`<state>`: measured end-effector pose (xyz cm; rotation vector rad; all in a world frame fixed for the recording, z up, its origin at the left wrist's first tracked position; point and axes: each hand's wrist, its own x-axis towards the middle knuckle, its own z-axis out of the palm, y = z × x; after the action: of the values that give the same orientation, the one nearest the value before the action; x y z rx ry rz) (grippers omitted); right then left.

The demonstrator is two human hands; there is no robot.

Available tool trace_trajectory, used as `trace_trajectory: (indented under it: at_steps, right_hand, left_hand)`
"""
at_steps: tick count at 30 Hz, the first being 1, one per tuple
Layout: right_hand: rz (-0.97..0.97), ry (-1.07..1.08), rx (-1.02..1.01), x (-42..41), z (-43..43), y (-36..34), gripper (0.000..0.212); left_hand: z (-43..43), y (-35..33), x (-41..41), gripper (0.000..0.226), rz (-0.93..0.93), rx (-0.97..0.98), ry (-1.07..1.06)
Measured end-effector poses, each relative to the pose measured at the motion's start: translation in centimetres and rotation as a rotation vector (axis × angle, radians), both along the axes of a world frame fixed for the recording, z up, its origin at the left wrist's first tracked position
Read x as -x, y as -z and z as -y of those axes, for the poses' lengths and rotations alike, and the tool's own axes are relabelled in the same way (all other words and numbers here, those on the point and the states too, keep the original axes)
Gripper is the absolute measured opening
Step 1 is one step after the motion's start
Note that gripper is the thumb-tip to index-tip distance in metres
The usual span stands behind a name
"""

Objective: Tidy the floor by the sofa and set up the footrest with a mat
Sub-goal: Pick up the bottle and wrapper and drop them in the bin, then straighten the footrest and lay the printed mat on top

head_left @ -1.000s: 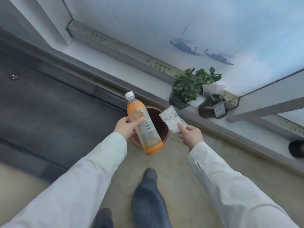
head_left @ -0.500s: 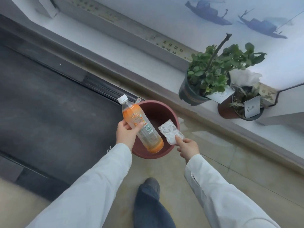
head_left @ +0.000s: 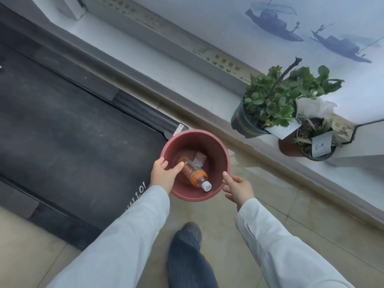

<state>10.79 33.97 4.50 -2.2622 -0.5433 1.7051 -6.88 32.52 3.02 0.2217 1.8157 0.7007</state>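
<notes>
A dark red round bin (head_left: 220, 146) stands on the tiled floor in front of me. Inside it lies an orange drink bottle (head_left: 195, 175) with its white cap toward me, and a crumpled white wrapper (head_left: 200, 158) rests behind the bottle. My left hand (head_left: 163, 174) hovers over the bin's left rim with fingers spread, holding nothing. Just past the bin's near right rim, my right hand (head_left: 238, 189) is spread too and holds nothing.
A dark treadmill deck (head_left: 68, 146) lies on the floor left of the bin. Two potted plants (head_left: 270, 104) (head_left: 315, 140) stand on the white window ledge (head_left: 158, 65) to the right. My leg and shoe (head_left: 190, 252) are below the bin.
Both hands let go: the bottle and the wrapper dropped from above the bin into it. The view has moved closer to the bin.
</notes>
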Motion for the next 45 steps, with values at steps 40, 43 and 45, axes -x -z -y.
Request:
trace_trajectory:
  at_steps: [40,43,45]
  right_hand:
    - [-0.293,-1.113,-0.303,64.2,45.8,-26.6,0.042]
    - [-0.329,-1.22,-0.277,68.3,53.0,-27.1,0.044]
    - [-0.342,-1.298,-0.266,70.4,57.3,-27.4,0.045]
  left_hand:
    - [56.1,-25.3,50.9,0.07,-0.147,-0.31,-1.091]
    - [63.9,-25.3,53.2,0.068,-0.162,-0.294,-1.222]
    - [68.5,-25.3,54.3,0.068,-0.164,-0.291,-1.308]
